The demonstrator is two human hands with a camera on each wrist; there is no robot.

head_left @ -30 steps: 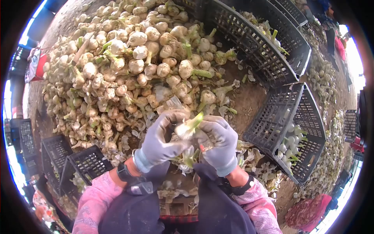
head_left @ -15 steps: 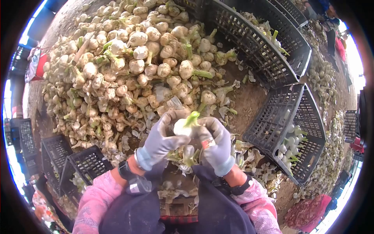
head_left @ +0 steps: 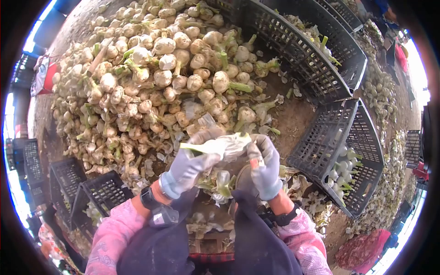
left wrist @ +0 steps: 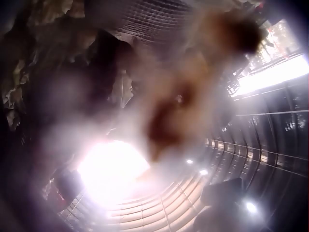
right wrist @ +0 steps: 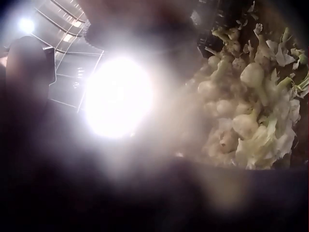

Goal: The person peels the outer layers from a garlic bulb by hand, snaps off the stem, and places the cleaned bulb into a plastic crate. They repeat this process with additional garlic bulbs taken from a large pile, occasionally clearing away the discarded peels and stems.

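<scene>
A white garlic bulb (head_left: pixel 223 145), blurred and streaked, is held between the two gloved hands in the head view. My left hand (head_left: pixel 193 161) grips it from the left, and a pale green pointed end juts out past those fingers. On the other side, my right hand (head_left: pixel 266 166) pinches the papery skin at the bulb's right end, beside a second green tip. A red and white band wraps the right thumb. Below the hands lie loose garlic skins and stalks (head_left: pixel 221 184). Glare and blur hide the hold in both wrist views.
A large heap of unpeeled garlic (head_left: pixel 137 91) spreads ahead and to the left. To the right, a black crate (head_left: pixel 316 142) contains clean white bulbs; larger black crates (head_left: pixel 293 46) stand behind it. More black crates (head_left: pixel 105 190) sit at the left. A pink sack (head_left: pixel 364 250) lies at the lower right.
The garlic has turned from green stem up to lying crosswise, with a green end now pointing left. My right hand has shifted slightly right, white skin stretching towards its fingertips.
</scene>
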